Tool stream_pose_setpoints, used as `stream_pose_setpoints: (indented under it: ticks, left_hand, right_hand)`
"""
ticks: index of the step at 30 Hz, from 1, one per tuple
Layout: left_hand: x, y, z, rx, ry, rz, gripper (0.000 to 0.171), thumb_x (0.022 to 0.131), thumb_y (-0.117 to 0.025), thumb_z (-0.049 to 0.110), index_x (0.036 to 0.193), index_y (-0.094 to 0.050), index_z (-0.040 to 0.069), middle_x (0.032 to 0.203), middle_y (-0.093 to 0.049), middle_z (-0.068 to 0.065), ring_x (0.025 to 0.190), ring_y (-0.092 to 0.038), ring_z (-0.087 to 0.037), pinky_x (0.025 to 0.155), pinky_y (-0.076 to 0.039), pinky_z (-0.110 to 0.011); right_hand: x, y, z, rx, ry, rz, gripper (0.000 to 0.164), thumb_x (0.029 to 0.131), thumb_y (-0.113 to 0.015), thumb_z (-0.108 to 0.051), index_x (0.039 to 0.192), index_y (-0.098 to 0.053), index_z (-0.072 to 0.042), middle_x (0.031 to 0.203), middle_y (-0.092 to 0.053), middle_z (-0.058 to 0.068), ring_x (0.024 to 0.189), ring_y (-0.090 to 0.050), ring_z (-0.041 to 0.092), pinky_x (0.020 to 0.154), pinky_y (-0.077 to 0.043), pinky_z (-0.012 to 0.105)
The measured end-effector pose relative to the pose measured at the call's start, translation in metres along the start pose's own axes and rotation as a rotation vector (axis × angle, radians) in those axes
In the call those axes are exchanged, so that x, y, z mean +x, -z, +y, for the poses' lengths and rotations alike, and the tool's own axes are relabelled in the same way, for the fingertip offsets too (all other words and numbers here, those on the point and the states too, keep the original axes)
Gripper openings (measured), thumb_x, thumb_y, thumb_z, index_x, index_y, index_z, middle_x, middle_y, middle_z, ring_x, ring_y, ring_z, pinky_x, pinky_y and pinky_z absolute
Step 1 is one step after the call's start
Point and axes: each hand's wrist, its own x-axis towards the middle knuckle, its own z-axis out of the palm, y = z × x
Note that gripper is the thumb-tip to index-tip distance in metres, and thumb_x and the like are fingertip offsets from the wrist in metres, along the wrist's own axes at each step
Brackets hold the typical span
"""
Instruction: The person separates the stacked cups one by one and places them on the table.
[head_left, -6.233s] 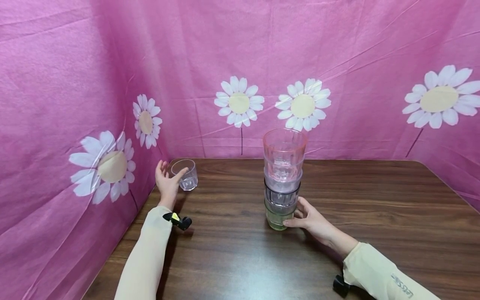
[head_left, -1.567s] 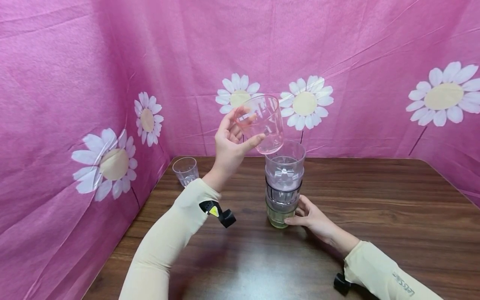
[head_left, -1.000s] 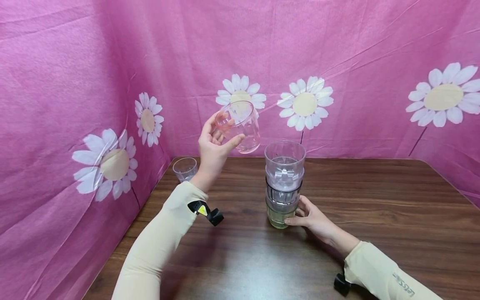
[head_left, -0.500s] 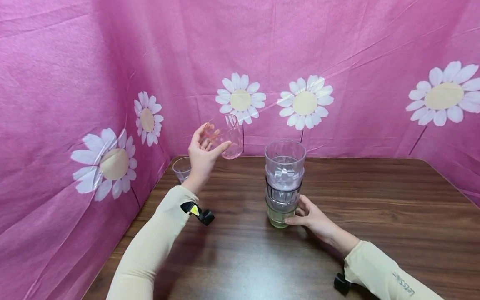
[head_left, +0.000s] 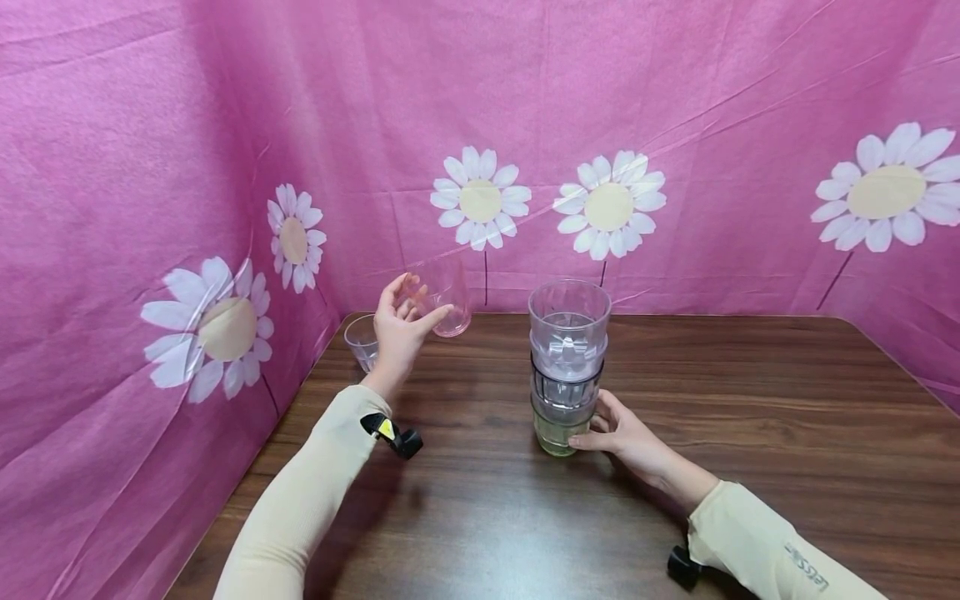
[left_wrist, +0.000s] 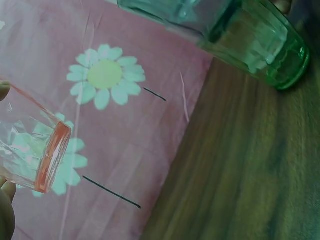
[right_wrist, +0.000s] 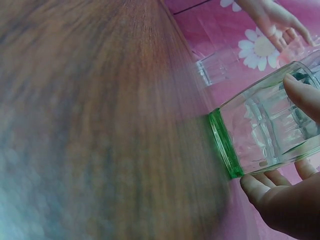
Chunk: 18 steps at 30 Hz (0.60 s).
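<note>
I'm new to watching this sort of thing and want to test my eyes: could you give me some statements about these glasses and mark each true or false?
1. The person's left grip holds a pink glass. True.
2. The person's right grip holds the green glass at the bottom of the stack. True.
3. The pink glass sits on top of the stack. False: it is held apart, to the left of the stack.
4. The stack lies on its side. False: it stands upright on the table.
5. In the head view, the left arm partly hides a clear glass. True.
6. Everything behind the table is plain blue. False: the cloth is pink with white flowers.
</note>
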Motion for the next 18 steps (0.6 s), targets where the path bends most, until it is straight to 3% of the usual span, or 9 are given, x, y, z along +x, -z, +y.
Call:
stream_pose_setpoints:
  ticks: [9,18]
  left_hand:
    - [-0.006,0.01,-0.02,0.065,0.062,0.007,0.082,0.068,-0.084,-0.011,0.139,-0.044,-0.004,0.139,-0.05,-0.021,0.125,-0.055,-0.034,0.103,-0.05,-0.034]
    - [-0.009,0.016,-0.039,0.101,0.069,0.008,0.077,0.066,-0.082,-0.013,0.132,-0.043,-0.006,0.134,-0.051,-0.028,0.122,-0.055,-0.042,0.098,-0.053,-0.035]
  right_hand:
    - [-0.001,0.0,-0.001,0.009,0.005,0.001,0.084,0.082,-0.076,-0.002,0.147,-0.023,0.005,0.155,-0.026,0.031,0.139,-0.031,0.043,0.101,-0.043,0.025]
    - [-0.001,-0.001,0.001,0.009,0.022,-0.001,0.083,0.082,-0.076,-0.002,0.146,-0.024,0.006,0.154,-0.028,0.031,0.137,-0.035,0.041,0.099,-0.045,0.023]
